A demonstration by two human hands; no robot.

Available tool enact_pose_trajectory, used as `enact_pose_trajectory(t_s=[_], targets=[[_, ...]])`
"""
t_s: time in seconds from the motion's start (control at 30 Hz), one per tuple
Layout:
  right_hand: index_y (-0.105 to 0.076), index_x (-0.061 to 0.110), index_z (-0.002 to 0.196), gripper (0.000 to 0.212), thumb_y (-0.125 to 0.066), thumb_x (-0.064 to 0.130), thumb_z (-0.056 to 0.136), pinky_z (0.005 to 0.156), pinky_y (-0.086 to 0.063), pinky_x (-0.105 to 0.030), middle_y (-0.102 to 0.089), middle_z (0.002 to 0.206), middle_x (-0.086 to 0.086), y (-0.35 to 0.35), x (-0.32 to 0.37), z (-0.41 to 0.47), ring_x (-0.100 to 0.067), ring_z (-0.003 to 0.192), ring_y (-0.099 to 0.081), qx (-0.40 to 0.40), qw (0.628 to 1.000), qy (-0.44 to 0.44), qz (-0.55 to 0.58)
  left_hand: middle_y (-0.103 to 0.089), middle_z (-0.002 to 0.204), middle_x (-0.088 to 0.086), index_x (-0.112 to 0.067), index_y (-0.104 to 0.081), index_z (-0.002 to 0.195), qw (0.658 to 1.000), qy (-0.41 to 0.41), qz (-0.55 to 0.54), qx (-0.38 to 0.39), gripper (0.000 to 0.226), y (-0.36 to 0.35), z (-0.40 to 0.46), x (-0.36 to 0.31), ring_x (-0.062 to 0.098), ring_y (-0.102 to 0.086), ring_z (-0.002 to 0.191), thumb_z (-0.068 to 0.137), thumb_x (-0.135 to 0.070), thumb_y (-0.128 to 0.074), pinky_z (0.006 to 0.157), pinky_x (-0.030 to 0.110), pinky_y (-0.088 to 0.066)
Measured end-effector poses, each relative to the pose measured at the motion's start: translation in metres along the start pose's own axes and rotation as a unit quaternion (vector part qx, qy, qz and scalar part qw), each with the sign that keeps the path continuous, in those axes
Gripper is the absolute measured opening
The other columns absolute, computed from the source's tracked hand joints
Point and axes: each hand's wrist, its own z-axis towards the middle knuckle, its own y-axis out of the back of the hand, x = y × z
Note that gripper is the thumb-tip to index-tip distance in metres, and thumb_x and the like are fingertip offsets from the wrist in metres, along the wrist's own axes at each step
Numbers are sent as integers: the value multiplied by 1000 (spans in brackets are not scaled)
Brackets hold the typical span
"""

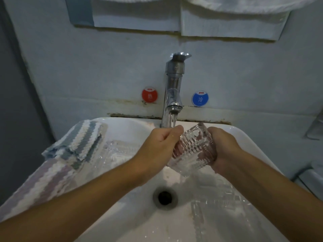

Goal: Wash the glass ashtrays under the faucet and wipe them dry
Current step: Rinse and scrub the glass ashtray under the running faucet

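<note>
A clear ribbed glass ashtray (194,151) is tilted on edge over the white sink (248,142), just below the chrome faucet (173,88), from which water runs. My left hand (157,147) grips its left side with fingers curled behind the glass. My right hand (225,151) grips its right side. A second glass ashtray (118,151) lies in the basin at the left, beside a striped cloth (82,142). A third glass ashtray (218,206) lies in the basin at the lower right.
The drain (165,198) sits in the middle of the basin. Red (149,95) and blue (200,99) round stickers flank the faucet on the wall. White towels (227,23) hang above. A pale striped towel (38,186) drapes over the sink's left rim.
</note>
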Motion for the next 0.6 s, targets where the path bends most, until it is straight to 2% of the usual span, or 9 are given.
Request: enact_pose_trajectory(t_s=[0.07,0.1,0.2,0.27,0.37,0.43,0.5,0.6], targets=[[-58,11,81,18,-46,14,94,76,-52,-39,-62,67,-10,1,-2,-1,-23,64,-59,4,999,-18,-27,-60,60,1,0,-64,80,999,18,-27,-24,51,-5,-1,5,13,-55,55,104,-40,-42,53,21,-46],[-59,10,83,19,-46,15,96,73,-54,-38,-65,70,-11,2,-2,-1,-23,64,-60,11,999,-29,-42,-58,61,1,-2,-65,81,998,36,-41,-35,49,-7,0,7,14,-53,56,104,-39,-43,52,22,-44],[-57,8,79,18,-50,16,94,52,-46,-29,-58,53,-7,5,4,-7,-17,47,-52,59,995,-56,-53,-55,64,6,-8,-64,81,991,93,-80,-51,43,-3,2,14,20,-49,62,104,-38,-45,61,29,-41],[-56,6,83,17,-53,20,93,53,-43,-29,-52,49,-7,7,9,-9,-18,44,-48,95,992,-66,-46,-51,56,3,-10,-59,74,984,121,-118,-57,41,-1,4,15,17,-48,55,105,-32,-43,61,30,-41],[-54,5,85,24,-54,26,95,59,-43,-32,-51,56,-9,6,11,-11,-22,51,-48,145,987,-64,-26,-52,49,2,-11,-58,69,964,170,-193,-66,39,0,4,13,13,-48,43,103,-22,-43,59,27,-40],[-56,7,87,25,-56,30,96,55,-42,-30,-55,61,-8,3,7,-11,-19,50,-49,151,987,-27,-50,-48,47,1,-14,-53,61,948,201,-236,-66,41,1,5,14,12,-44,39,101,-17,-42,53,23,-39],[-60,10,92,22,-61,31,96,53,-42,-28,-58,65,-6,0,4,-10,-14,47,-50,124,987,37,-95,-42,48,-1,-17,-46,55,936,217,-273,-53,46,1,5,15,12,-40,39,101,-17,-41,49,22,-36],[-61,10,85,17,-66,25,93,50,-38,-26,-51,64,-5,-3,2,-8,-11,42,-45,63,982,119,-130,-45,53,-1,-17,-52,60,936,212,-280,-29,46,-1,2,16,13,-41,44,104,-29,-45,48,23,-39]])
